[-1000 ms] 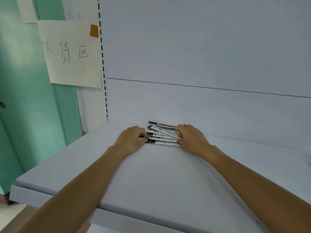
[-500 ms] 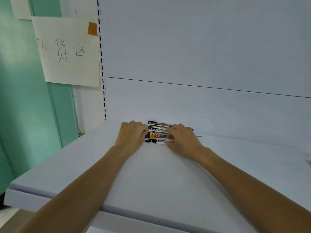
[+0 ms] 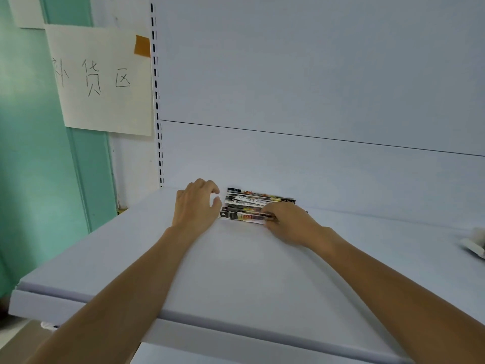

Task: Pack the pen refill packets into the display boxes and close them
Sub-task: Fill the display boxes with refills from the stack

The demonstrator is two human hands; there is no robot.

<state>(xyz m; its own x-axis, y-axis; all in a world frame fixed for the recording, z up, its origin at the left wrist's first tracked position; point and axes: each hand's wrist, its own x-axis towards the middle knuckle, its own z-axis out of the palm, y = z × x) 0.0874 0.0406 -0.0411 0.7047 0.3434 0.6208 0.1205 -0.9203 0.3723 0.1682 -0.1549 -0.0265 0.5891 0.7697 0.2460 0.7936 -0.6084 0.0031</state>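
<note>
Shelf (image 3: 236, 271) carries the pile near its back wall. Left hand (image 3: 195, 208) is loosely curled and empty, just left of the pile, likely an end stop for squaring. Right hand (image 3: 288, 224) fingers overlap the pen refill packets (image 3: 249, 203); grip or press, can't tell.

A pale shelf (image 3: 236, 271) bears stacked refill packets (image 3: 249, 206) near its back, a whitish object (image 3: 475, 244) far right.
</note>
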